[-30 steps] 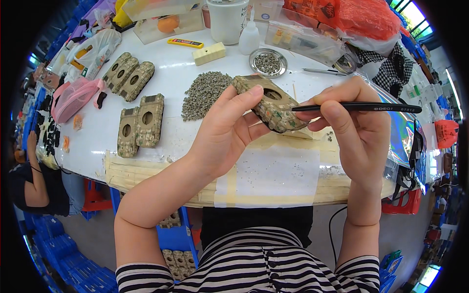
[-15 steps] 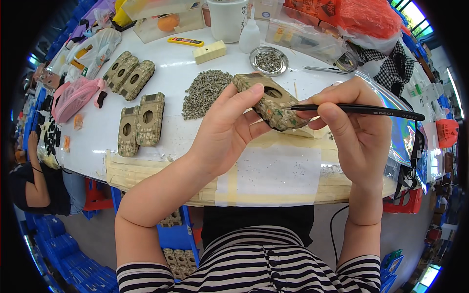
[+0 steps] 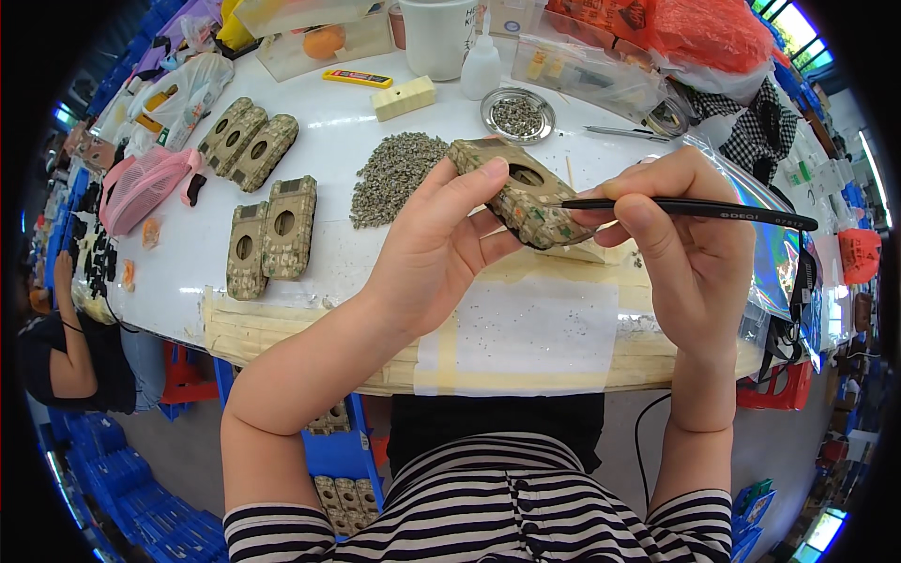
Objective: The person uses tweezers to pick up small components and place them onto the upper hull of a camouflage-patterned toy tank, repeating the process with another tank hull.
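My left hand (image 3: 427, 249) is closed around a camouflage-patterned toy tank hull (image 3: 554, 223) with a round hole in its top, held tilted above the table. In my right hand (image 3: 690, 249) a pair of black tweezers (image 3: 727, 212) is pinched, lying nearly level. Its tip meets the hull's side near the right end; whether a small part is between the tips cannot be made out. Left of the hull spreads a heap of tiny grey-brown parts (image 3: 389, 183). More of them fill a round metal dish (image 3: 486, 117) behind the hull.
Several similar hulls (image 3: 289, 225) stand at the left. A cream block (image 3: 404, 99), a yellow cutter knife (image 3: 357, 79) and a white squeeze bottle (image 3: 481, 73) lie farther back. Taped white paper (image 3: 516, 347) covers the near edge. Another person's arm (image 3: 70, 347) shows far left.
Both hands stay almost in place. The hull and the tweezers have shifted only very slightly, with the tip still at the hull's side.
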{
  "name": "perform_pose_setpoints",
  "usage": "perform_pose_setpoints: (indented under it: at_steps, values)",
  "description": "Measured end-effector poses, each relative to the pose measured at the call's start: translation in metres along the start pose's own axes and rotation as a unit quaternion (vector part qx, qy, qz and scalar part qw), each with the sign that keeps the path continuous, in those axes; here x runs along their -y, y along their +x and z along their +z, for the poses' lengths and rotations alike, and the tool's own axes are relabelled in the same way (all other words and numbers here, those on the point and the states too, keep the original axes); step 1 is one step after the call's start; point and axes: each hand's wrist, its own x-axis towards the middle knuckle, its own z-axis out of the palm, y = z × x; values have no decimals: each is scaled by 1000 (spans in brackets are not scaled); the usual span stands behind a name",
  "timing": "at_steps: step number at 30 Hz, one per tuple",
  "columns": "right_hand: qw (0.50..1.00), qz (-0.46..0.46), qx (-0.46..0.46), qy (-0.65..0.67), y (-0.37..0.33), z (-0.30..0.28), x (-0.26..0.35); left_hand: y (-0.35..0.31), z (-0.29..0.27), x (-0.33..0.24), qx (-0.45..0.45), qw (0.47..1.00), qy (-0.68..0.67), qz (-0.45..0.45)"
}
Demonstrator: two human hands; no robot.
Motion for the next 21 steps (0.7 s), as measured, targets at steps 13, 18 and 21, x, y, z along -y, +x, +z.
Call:
perform_pose_setpoints:
  at_steps: [13,18,21]
  values:
    - [1000,-7,5,-17,0,0,-1,0,-1,0,6,1000,3,-1]
    - [1000,-6,2,-14,-1,0,-1,1,-3,1,3,1000,1,-5]
    - [1000,4,-3,-6,-1,0,-1,0,-3,1,4,1000,3,-8]
